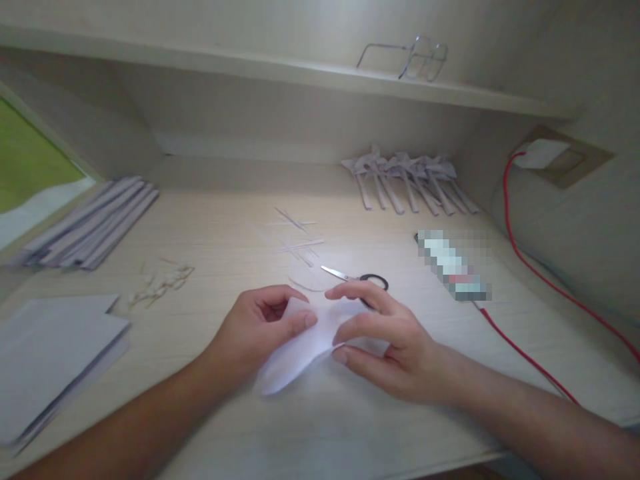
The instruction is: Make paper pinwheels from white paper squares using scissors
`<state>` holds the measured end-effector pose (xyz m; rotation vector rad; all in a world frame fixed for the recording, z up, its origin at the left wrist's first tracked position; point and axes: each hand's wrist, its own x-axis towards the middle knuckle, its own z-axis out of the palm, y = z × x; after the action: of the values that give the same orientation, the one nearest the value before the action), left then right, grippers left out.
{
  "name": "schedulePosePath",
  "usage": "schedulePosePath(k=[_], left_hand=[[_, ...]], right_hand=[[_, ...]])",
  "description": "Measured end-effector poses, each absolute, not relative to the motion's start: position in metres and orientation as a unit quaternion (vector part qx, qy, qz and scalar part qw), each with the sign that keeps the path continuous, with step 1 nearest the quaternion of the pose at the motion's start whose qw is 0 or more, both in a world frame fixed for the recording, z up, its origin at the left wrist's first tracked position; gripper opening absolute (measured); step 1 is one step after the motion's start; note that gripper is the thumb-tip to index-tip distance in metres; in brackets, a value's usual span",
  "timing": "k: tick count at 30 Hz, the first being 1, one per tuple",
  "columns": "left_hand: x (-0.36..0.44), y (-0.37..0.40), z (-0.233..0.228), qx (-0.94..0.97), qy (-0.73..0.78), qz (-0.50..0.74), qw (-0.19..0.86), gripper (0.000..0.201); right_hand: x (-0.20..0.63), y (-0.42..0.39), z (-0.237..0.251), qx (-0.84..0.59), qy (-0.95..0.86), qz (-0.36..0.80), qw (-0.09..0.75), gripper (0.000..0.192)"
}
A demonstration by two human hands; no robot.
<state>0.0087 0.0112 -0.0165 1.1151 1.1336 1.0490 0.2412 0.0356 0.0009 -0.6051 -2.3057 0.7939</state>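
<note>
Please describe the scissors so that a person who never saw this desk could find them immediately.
On the pale wooden desk, look just beyond the right hand, which holds a white paper piece together with the left hand. The scissors lie there: the only thing with black handles and metal blades.

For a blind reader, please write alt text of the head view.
Left hand and right hand hold a white paper piece on a pale desk. Behind lie scissors, paper scraps, folded paper strips and a red cable.
</note>
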Motion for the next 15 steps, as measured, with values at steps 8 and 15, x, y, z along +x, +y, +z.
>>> schedulePosePath(k=[8, 15], left_hand=[[0.01, 0.01, -0.014, 0.485, 0.504, 0.417, 0.581, 0.022], [0.006, 0.009, -0.015, 0.522, 0.521, 0.396, 0.548, 0.022]], right_hand=[[0.239, 0.039, -0.008, -0.301, -0.839, 0.344, 0.297, 0.007], [0.239, 0.042, -0.007, -0.291, -0.851, 0.323, 0.294, 0.007]])
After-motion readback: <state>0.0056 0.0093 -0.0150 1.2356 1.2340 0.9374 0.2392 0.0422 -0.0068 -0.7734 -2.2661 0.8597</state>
